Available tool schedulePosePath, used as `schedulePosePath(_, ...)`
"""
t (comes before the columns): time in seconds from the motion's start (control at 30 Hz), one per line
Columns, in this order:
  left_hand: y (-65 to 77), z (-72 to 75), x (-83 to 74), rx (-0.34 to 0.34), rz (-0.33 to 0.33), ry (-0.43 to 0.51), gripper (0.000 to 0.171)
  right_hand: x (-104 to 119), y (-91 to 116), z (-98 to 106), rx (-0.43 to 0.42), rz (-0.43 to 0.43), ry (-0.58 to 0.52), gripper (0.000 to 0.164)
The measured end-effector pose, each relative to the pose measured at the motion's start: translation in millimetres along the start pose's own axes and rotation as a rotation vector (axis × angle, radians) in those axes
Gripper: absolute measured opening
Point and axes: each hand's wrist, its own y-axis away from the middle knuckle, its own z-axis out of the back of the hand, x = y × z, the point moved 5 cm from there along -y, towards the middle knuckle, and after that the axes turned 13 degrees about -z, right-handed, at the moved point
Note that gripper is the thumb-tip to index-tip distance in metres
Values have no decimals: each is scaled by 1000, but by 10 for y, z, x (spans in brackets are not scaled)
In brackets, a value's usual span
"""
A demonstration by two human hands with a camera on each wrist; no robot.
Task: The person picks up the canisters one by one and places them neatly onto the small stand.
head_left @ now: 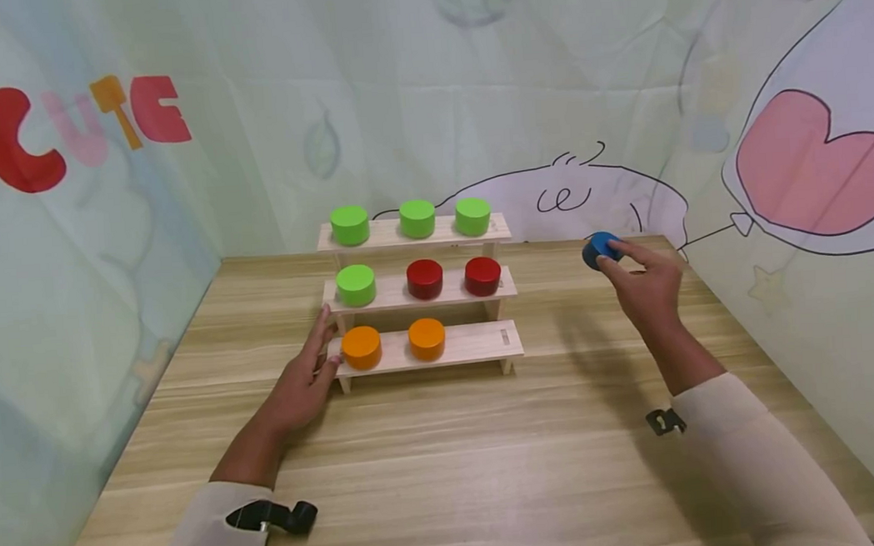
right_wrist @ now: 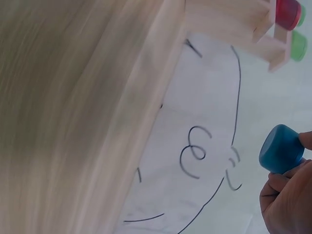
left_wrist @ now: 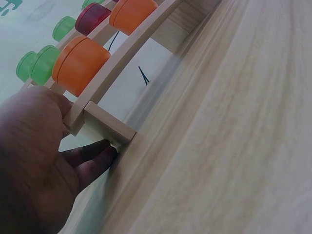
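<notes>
In the head view, a three-tier wooden rack [head_left: 475, 343] stands on the table. My left hand [head_left: 301, 390] holds its left end, thumb at the end of the lowest shelf. The left wrist view shows the fingers [left_wrist: 95, 161] by the rack's end leg. Well to the rack's right, above the table, my right hand [head_left: 648, 289] pinches a small blue round jar [head_left: 601, 250] between thumb and fingers. In the right wrist view, the blue jar [right_wrist: 280, 150] is tilted, its far side partly behind the fingertips. The lowest shelf bears two orange jars [head_left: 428, 340], with bare wood at its right end.
Three green jars [head_left: 417, 219] stand on the top shelf. On the middle shelf are one green jar [head_left: 356, 285] and two red jars [head_left: 425, 279]. A printed cloth [head_left: 251, 176] hangs behind and beside the wood-grain table [head_left: 449, 473].
</notes>
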Motion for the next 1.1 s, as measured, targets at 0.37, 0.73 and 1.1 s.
schedulePosePath(0.37, -2, 0, 11, -4, -16, -7, 78, 208, 283, -152, 51, 89, -4, 36)
schedulePosePath(0.73, -2, -2, 4, -4, -13, -9, 78, 366, 572, -293, 139, 124, -9, 36)
schedulePosePath(1.1, -4, 1, -12, -1, -15, -13, 78, 456, 777, -439, 215, 207, 27, 36)
